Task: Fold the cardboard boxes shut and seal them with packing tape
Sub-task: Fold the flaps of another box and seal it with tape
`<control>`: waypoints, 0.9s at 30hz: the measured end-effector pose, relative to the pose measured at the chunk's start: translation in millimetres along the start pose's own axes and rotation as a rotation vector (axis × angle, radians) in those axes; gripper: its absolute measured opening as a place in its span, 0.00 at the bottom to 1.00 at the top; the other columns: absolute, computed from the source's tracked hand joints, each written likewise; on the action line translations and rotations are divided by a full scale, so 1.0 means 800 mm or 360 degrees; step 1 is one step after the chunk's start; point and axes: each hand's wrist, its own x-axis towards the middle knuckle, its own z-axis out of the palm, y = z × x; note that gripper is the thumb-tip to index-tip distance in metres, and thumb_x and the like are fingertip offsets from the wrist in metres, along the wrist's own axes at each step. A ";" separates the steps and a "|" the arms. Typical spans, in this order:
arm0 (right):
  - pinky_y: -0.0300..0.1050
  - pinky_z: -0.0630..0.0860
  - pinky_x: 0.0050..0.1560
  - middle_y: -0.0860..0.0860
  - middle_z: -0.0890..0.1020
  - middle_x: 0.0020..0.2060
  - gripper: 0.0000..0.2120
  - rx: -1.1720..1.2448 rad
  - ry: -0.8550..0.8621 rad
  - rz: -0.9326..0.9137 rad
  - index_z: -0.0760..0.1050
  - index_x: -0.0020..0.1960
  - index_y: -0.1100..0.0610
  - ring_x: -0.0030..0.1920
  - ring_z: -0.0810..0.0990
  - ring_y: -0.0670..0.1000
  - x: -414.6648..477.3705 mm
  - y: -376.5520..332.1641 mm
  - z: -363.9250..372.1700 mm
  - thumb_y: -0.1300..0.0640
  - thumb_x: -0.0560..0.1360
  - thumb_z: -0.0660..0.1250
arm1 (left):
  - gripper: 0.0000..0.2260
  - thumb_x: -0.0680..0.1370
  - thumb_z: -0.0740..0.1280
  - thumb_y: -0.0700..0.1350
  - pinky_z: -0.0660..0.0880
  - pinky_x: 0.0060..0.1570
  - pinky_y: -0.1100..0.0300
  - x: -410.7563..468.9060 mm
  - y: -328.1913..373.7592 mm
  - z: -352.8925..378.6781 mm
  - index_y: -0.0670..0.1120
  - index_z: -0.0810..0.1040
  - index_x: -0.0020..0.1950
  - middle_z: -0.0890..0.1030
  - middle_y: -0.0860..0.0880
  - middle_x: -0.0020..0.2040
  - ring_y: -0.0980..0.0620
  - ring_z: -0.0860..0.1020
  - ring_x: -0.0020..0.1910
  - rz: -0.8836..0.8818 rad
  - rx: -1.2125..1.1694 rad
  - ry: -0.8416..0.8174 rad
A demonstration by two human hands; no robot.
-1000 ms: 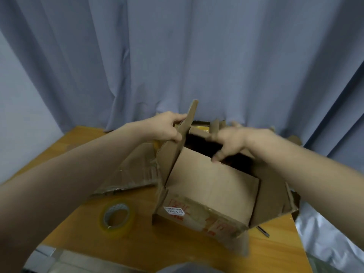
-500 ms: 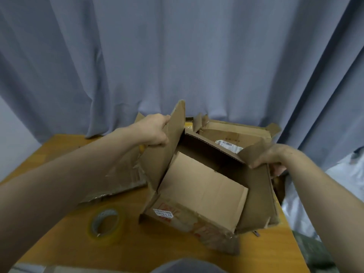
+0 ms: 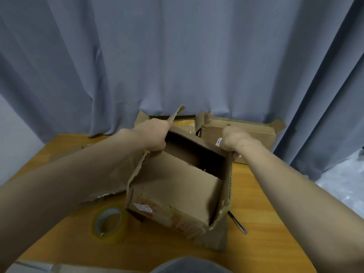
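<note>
My left hand (image 3: pixel 153 135) is curled round the far end of the left flap of the box (image 3: pixel 173 184), and that flap stands upright. My right hand (image 3: pixel 233 140) grips the far end of the right flap, fingers wrapped over its edge. The box sits mid-table (image 3: pixel 258 205) between my forearms, its near flap folded down inside with a dark gap behind it. The tape roll (image 3: pixel 107 221) lies flat just left of the box's near corner. A thin dark tool (image 3: pixel 237 222) lies along its right side. Another open box (image 3: pixel 252 133) stands far right, against the curtain (image 3: pixel 177 56).
</note>
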 end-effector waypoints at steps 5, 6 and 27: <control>0.46 0.77 0.37 0.56 0.76 0.33 0.08 -0.0005 0.0024 -0.0147 0.72 0.38 0.63 0.38 0.80 0.58 0.016 -0.037 0.034 0.66 0.76 0.61 | 0.05 0.74 0.67 0.41 0.71 0.40 0.61 0.005 -0.029 0.046 0.45 0.71 0.45 0.71 0.49 0.39 0.53 0.71 0.38 -0.0120 -0.0042 -0.0223; 0.45 0.75 0.40 0.55 0.76 0.36 0.05 -0.0043 0.0079 -0.0213 0.73 0.41 0.62 0.42 0.79 0.57 0.019 -0.045 0.036 0.64 0.75 0.61 | 0.05 0.74 0.68 0.42 0.70 0.38 0.62 0.004 -0.038 0.057 0.45 0.72 0.45 0.72 0.48 0.40 0.53 0.72 0.37 -0.0138 -0.0089 -0.0236; 0.56 0.47 0.72 0.43 0.50 0.77 0.24 -0.0154 -0.0403 -0.0574 0.62 0.73 0.40 0.75 0.46 0.55 0.035 -0.026 0.151 0.42 0.77 0.59 | 0.22 0.75 0.70 0.46 0.68 0.62 0.62 0.015 -0.045 0.192 0.49 0.71 0.68 0.72 0.48 0.68 0.51 0.72 0.65 0.0024 -0.0765 -0.0138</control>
